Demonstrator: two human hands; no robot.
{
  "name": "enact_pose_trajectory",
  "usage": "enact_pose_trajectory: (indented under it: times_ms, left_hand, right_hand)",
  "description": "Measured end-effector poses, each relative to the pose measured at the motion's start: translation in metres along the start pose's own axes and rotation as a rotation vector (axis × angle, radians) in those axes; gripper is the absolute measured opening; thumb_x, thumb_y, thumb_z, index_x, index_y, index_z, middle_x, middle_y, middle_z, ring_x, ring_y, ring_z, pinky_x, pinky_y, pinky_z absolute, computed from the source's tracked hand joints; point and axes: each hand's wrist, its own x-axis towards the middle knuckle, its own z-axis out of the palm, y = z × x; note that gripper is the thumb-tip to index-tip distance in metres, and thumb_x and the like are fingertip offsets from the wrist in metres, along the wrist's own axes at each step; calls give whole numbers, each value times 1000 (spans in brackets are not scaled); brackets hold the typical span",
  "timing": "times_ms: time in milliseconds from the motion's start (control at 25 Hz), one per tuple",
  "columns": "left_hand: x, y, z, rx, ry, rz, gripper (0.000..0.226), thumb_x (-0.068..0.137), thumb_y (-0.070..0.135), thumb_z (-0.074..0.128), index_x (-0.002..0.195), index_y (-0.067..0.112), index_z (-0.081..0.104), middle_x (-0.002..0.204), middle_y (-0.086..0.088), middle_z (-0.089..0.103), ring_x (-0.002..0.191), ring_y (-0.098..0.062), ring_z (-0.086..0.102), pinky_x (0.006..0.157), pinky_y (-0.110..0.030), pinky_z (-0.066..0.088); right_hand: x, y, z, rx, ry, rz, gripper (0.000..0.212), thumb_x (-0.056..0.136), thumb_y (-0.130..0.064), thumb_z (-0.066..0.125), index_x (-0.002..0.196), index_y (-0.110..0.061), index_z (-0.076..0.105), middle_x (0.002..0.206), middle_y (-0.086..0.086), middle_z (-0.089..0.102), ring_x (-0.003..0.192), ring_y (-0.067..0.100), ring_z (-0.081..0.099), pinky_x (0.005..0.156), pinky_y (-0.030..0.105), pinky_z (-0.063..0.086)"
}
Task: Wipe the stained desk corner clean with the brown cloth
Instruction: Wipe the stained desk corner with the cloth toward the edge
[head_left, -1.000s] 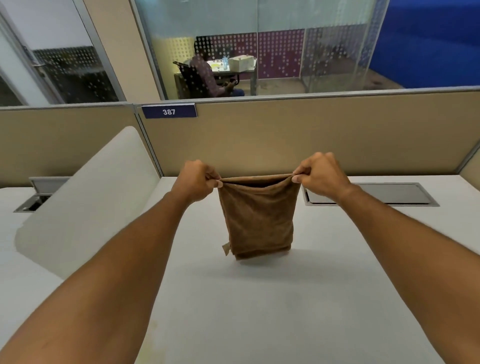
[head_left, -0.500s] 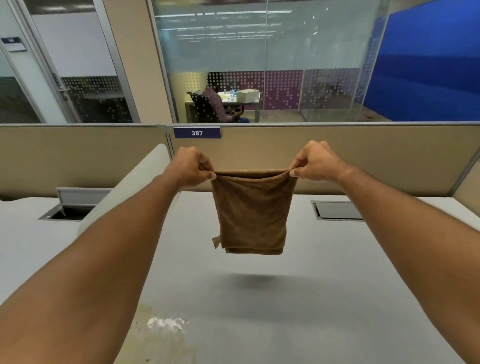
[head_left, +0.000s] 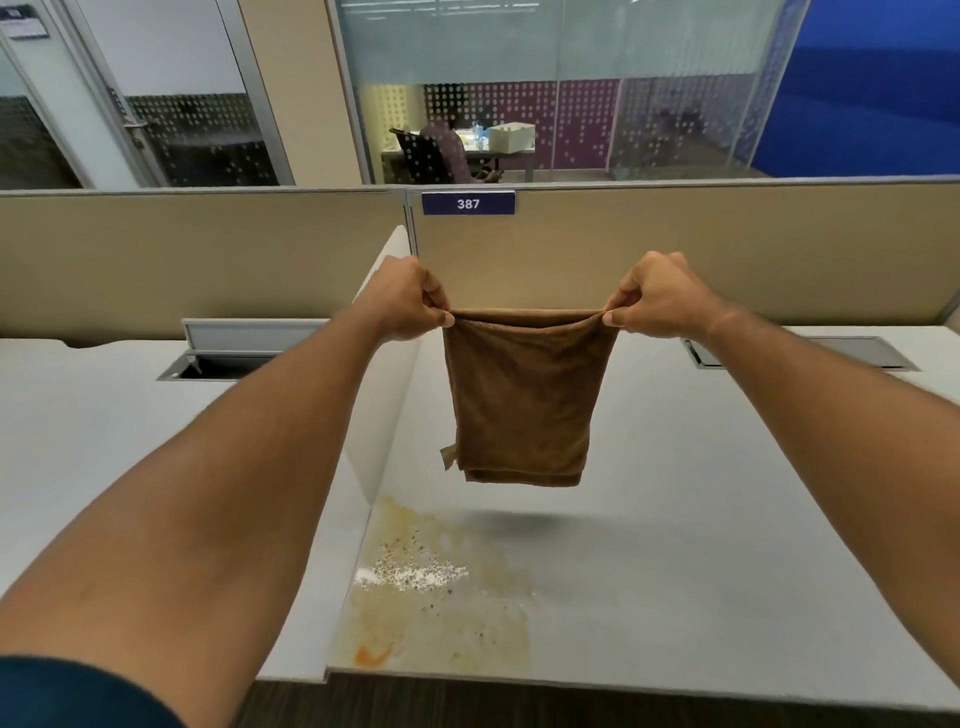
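Brown cloth (head_left: 524, 395) held up over the desk (head_left: 701, 519)

Left hand (head_left: 402, 301) and right hand (head_left: 657, 296) each pinch 1 top corner; it hangs folded, clear of the surface, beyond the stained near-left corner (head_left: 431, 587).

Both hands up: left hand (head_left: 402, 301) and right hand (head_left: 660, 296) pinching top corners of folded brown cloth (head_left: 524, 397), hanging clear above desk (head_left: 675, 519). Yellowish stain (head_left: 431, 587) with white powder at near-left corner beside divider (head_left: 387, 415).
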Motion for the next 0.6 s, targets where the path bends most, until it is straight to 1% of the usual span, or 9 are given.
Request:
enact_pose_trajectory:
  times_ms: [120,280,400,480,600]
  left_hand:
    - [-21,-15,-7,15,-1,-28,18,79,20,81,93,10,78,86,-7,74,80,-17,70,80,-33,60]
    - [-53,-32,-11,41,32,-80,19,78,21,82,94,10,79,83,-4,73,79,-17,69,80,-34,59]
    - [-80,-45,-7,62,41,-114,18,79,20,81,93,10,79,77,-1,69,75,-16,67,74,-31,57]
    - [-92,-57,-4,65,50,-115,17,80,18,80,93,8,79,78,-4,70,72,-16,66,71,-29,54]
    - [-95,-76,-5,78,63,-100,16,81,18,79,93,8,79,82,-7,74,72,-16,65,70,-28,52]
  right_hand:
    - [-12,-20,15,-7,-16,-22,11,80,-19,79,88,-12,79,66,-5,67,70,11,67,68,30,61]
    - [-22,-38,33,9,-35,-46,10,80,-20,78,87,-13,79,71,1,71,72,14,68,70,36,62]
    - [-32,-51,51,13,-37,-76,9,79,-20,78,86,-14,80,72,2,73,71,14,67,70,37,62]
    - [-40,-60,63,9,-44,-82,9,79,-18,77,86,-14,80,73,3,73,71,14,67,68,34,60]
    - [-44,-75,76,15,-16,-49,9,79,-13,73,84,-13,80,70,2,71,71,15,64,64,25,50]
